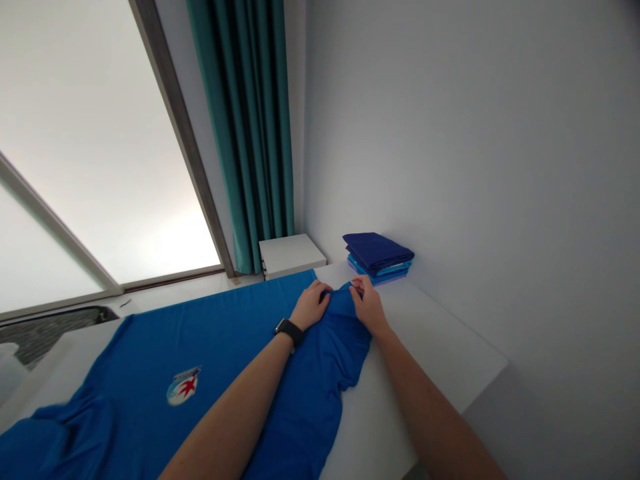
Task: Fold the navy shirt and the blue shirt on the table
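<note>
A blue T-shirt [150,347] with a round red-and-white logo lies spread over the white table [430,340]. My left hand [311,303], below a black wristwatch [289,331], has its fingers closed on the shirt's fabric near its far right corner. Just to the right, my right hand [367,303] pinches the shirt's edge between thumb and fingers. Between and below the hands the cloth is bunched into loose folds. More crumpled fabric lies at the lower left.
A stack of folded blue cloths [379,253] sits beyond my right hand, against the wall [475,167]. Behind the table stand a low white cabinet [291,253] and a green curtain [250,133]. A frosted glass panel [90,133] fills the left side.
</note>
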Available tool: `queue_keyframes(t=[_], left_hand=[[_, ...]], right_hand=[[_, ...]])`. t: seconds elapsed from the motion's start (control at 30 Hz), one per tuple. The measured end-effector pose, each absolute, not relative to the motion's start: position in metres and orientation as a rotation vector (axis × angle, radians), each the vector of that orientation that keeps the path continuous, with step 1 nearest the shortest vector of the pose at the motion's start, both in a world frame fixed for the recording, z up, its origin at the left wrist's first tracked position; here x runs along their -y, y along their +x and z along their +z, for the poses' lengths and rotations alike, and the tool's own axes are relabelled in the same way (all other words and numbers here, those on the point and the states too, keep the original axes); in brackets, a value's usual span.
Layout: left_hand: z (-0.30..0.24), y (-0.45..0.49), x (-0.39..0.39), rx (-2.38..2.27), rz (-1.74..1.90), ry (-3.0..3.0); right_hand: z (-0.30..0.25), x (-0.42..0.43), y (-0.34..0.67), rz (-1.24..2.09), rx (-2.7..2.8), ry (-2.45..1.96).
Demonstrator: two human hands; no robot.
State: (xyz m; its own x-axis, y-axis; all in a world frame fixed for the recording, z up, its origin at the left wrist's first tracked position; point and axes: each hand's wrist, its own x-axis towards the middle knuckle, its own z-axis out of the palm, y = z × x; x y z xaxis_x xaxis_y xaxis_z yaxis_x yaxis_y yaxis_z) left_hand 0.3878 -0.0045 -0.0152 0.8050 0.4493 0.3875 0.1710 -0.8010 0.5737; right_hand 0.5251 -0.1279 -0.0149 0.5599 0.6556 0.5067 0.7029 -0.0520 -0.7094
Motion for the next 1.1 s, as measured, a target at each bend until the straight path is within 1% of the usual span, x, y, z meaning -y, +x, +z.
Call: queue_keyframes(t=[0.27,0.4,0.57,0.83,1.1], left_hand=[[-0.018,0.388,0.004,-0.371,0.806,2.381],[-0.019,0.389,0.004,-0.342,0.833,2.371],[-0.017,0.388,0.005,-0.330,0.854,2.362],[-0.017,0.389,0.004,-0.326,0.859,2.349],[-0.019,0.389,0.002,-0.405,0.850,2.270]], right_hand=[[-0.018,0.127,0.524,-0.045,1.330,-1.686],[-0.021,0.127,0.523,0.007,1.351,-1.725],[-0.017,0.128,0.523,-0.012,1.389,-1.770],[-0.011,0.131,0.522,0.045,1.196,-1.837],[-0.018,0.125,0.526,-0.027,1.214,-1.848]])
